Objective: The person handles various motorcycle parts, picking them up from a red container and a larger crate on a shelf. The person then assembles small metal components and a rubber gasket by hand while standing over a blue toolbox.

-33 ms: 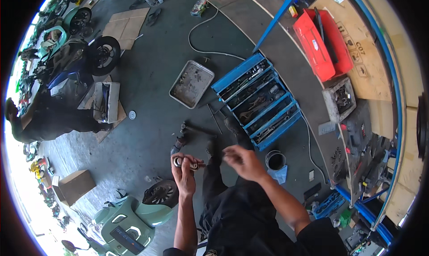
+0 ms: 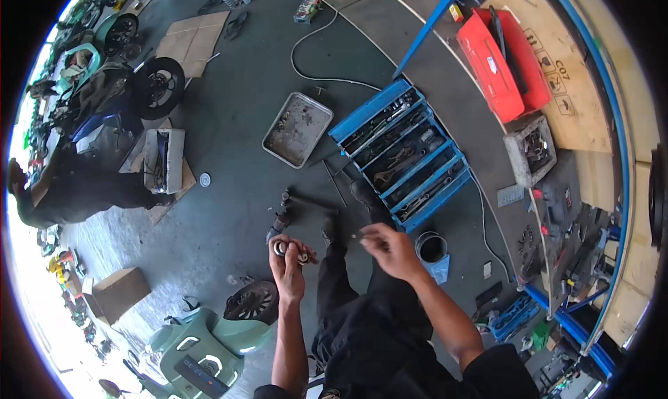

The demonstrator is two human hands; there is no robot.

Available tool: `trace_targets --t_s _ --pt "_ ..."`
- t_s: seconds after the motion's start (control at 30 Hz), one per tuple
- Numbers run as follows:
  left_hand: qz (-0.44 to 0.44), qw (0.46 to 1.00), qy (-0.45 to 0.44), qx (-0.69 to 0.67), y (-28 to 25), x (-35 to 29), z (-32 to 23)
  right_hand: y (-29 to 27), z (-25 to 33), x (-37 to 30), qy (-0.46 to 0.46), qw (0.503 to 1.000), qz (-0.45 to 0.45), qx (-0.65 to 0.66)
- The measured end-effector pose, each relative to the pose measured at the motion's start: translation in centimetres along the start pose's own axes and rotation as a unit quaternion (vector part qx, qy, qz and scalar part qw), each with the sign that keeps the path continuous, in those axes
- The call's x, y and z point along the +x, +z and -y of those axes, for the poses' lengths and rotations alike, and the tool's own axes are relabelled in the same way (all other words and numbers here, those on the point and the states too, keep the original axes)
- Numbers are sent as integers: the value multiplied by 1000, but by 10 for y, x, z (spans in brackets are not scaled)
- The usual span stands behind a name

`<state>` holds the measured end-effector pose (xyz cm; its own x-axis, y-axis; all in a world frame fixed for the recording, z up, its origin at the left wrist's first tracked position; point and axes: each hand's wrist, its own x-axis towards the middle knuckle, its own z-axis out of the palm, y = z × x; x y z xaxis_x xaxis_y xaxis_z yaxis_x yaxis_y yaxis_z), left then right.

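My left hand (image 2: 286,263) is closed around a small round-ended metal part (image 2: 280,248), a pale ring with a dark centre showing at its top. More reddish-brown metal sticks out by the fingertips; its exact kind is unclear. Apart from it, to the right, my right hand (image 2: 390,249) has its fingers curled in a pinch, and whatever may be between them is too small to make out. Beyond my left hand, a long-handled tool (image 2: 306,201) lies on the floor. A blue cantilever toolbox (image 2: 406,155) full of wrenches and other tools stands open past my right hand.
A metal tray (image 2: 298,130) with small parts lies ahead. A dark bucket (image 2: 431,246) stands right of my legs. A green scooter (image 2: 198,357) is at lower left. Another person (image 2: 76,183) is at far left by a motorcycle (image 2: 111,106). A red toolbox (image 2: 502,65) rests on the right-hand bench.
My right hand has shifted slightly to the right, farther from my left hand. My left hand still grips the metal part, its wrist hardly moved.
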<state>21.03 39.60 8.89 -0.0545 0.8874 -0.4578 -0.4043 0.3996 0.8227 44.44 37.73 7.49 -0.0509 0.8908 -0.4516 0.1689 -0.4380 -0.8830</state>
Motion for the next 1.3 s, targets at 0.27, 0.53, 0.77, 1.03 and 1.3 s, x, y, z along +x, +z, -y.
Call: trace_targets --t_s 0.27,0.53,0.77,1.03,1.3 --pt "11 935 -171 309 -95 91 114 -56 -218 -21 173 961 -212 47" --pt "29 947 -216 237 -95 205 287 -116 -418 88 192 953 -168 -161" --pt "275 796 -167 513 -74 291 456 -197 -526 183 26 940 -279 -193" --pt "406 753 -156 493 -5 333 516 -220 -588 163 -4 901 -395 -180" --pt "480 740 -135 451 32 336 542 -167 -612 112 -14 864 -462 -197"
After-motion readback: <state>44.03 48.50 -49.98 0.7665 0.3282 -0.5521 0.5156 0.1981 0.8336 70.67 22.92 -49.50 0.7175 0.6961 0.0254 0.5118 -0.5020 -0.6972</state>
